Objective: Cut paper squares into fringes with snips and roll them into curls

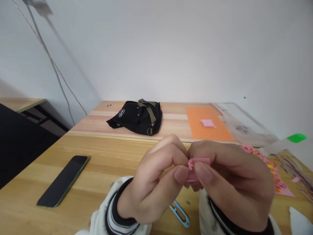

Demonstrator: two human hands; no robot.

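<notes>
As the left hand and right hand pinch the pink piece, squeezing too hard could crush its ruffled edge.

The left hand and right hand pinch a pink piece above the table.

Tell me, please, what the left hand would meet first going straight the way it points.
Probably the pink piece at its fingers, then the right hand, though exact depth is unclear.
</notes>
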